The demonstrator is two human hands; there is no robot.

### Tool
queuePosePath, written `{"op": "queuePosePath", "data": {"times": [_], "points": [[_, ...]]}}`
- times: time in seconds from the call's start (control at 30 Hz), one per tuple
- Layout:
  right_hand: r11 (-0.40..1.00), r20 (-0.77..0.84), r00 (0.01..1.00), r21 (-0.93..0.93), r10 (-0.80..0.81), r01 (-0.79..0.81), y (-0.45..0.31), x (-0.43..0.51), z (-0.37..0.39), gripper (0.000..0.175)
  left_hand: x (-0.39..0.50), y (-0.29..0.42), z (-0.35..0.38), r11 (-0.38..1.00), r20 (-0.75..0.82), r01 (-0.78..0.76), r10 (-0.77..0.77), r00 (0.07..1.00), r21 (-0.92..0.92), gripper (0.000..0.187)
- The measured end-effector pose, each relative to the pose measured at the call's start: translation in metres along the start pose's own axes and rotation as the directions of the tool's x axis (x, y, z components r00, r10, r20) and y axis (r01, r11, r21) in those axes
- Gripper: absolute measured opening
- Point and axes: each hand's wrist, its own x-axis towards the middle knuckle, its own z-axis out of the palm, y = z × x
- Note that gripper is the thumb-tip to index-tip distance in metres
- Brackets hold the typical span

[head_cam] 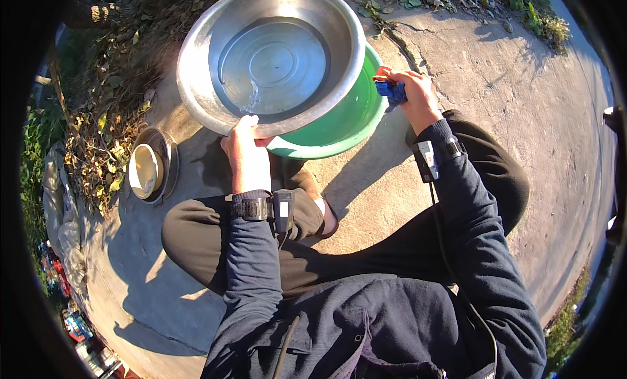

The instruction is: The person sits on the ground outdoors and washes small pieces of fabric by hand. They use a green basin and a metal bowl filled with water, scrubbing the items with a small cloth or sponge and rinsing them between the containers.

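Observation:
My left hand (249,151) grips the near rim of a large metal basin (343,80), thumb on top of the lip. A little clear water (252,97) shows inside the basin, towards its near side. The basin is held over part of a green plastic basin (338,126), whose far left portion it hides. In my right hand (416,94) is a bunched blue and orange cloth (391,89), to the right of the green basin's rim and apart from the metal one.
On the concrete ground (372,183) at left, a pale bowl (145,170) sits inside a darker metal basin (171,163). Dry leaves and plants (105,139) line the left edge. A cable (443,237) runs along my right sleeve. My folded legs (201,237) are close below the basins.

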Motion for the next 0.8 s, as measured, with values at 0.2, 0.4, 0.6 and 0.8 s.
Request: {"op": "queuePosePath", "data": {"times": [0.2,0.4,0.6,0.8], "points": [[0.985,-0.022,0.985,-0.005,-0.173,0.172,-0.052,-0.043,0.013,0.014,-0.021,-0.016,0.013,0.991,0.133,0.096,-0.083,0.988,-0.098,0.020],[0.991,0.076,0.996,-0.127,-0.037,0.046,-0.035,-0.090,0.004,0.031,-0.038,-0.039,0.019,0.958,0.193,0.226,-0.191,0.962,-0.176,0.028],[0.992,0.130,0.989,0.100,0.066,-0.079,0.035,-0.079,-0.035,0.053,-0.043,-0.072,0.032,0.964,0.174,0.246,-0.227,0.958,-0.098,0.019],[0.967,0.175,0.985,0.248,0.007,-0.051,0.025,-0.067,-0.063,0.059,-0.037,-0.091,0.056,0.971,0.148,0.237,-0.234,0.961,-0.008,0.017]]}}
